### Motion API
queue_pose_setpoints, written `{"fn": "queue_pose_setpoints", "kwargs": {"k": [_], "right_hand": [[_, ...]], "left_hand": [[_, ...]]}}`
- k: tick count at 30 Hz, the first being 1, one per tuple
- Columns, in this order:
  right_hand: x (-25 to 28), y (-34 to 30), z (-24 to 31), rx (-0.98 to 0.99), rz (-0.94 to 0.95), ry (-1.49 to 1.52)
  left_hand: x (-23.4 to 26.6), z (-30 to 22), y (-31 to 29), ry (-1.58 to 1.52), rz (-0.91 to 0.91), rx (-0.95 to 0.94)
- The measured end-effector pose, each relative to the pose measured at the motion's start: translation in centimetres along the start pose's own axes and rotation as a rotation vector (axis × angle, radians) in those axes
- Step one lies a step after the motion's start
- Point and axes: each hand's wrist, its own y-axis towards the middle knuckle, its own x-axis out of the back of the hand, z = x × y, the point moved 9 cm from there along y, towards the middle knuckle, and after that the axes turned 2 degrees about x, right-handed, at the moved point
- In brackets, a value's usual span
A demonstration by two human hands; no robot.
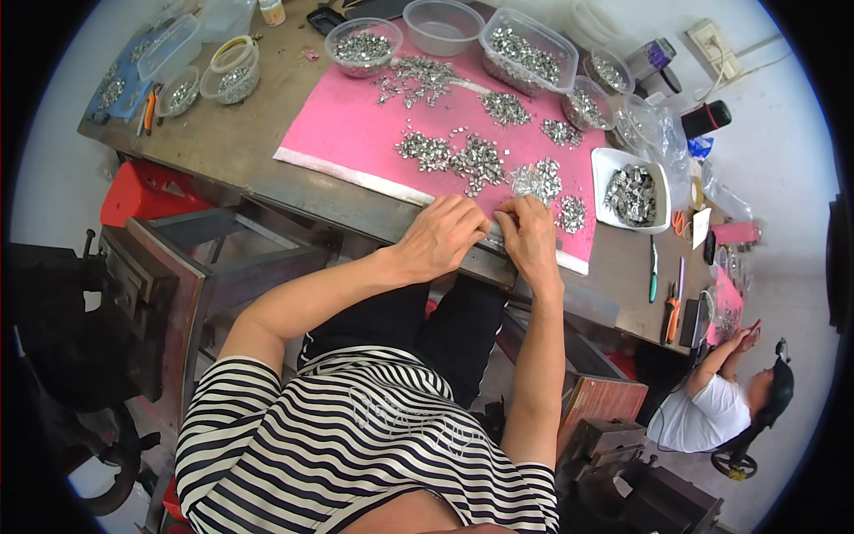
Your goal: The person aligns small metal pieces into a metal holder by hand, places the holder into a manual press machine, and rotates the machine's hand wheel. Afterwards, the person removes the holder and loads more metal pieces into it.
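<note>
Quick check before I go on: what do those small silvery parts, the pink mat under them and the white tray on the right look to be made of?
Small parts: likely bright metal, since they glint silver. Pink mat: matte, probably foam or felt sheet; I cannot tell which. White tray: smooth, glossy, probably plastic. Both hands, left hand and right hand, rest at the mat's near edge.

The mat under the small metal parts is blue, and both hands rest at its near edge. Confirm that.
Wrong colour: the head view shows the mat is pink. The rest holds: the left hand and right hand rest at its near edge, beside the small metal parts.
</note>
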Motion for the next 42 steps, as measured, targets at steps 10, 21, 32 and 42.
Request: {"fn": "queue_pose_setpoints", "kwargs": {"k": [10,21,32,42], "right_hand": [[1.5,-3.3,1.5,-0.068,-0.166,0.253],[0.8,-3.8,4.7,0.079,-0.193,0.032],[1.1,-3.6,5.0,0.122,-0.178,-0.049],[1.5,-4.3,5.7,0.164,-0.235,-0.102]], "left_hand": [[1.0,-0.7,-1.2,0.095,-0.097,-0.137],[1.3,0.4,-2.5,0.042,-0.119,-0.035],[1.3,0.4,-2.2,0.021,-0.129,-0.043],[1.3,0.1,-2.2,0.023,-0.135,-0.037]]}}
